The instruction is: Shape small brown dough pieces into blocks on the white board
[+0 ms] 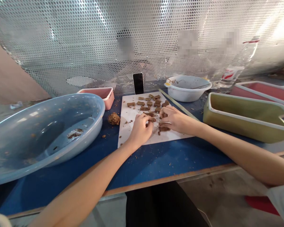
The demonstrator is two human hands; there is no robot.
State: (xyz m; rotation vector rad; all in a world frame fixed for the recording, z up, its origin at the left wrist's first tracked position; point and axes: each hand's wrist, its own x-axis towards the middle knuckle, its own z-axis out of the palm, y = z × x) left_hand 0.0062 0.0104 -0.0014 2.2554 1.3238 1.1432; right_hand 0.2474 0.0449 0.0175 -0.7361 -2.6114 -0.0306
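Observation:
My left hand [142, 128] is closed over the white board [127, 127], its fingertips curled against a brown clay-like piece [149, 114]. Close by on the right, my right hand [174, 119] has bent fingers pressed around another dark brown piece [164, 129], which it partly hides. Several short brown bars [140, 103] lie in loose rows on the far half of the board, with crumbs scattered between them. A rough brown lump [114, 119] sits on the blue table just left of the board.
A large blue basin [94, 126] with brown scraps stands at left, a pink box [110, 97] behind it. A phone [138, 83] leans at the back. Rightward are a greenish stick [180, 106], white basin [188, 93], olive box [241, 126], pink tray [262, 91] and plastic bottle [238, 64].

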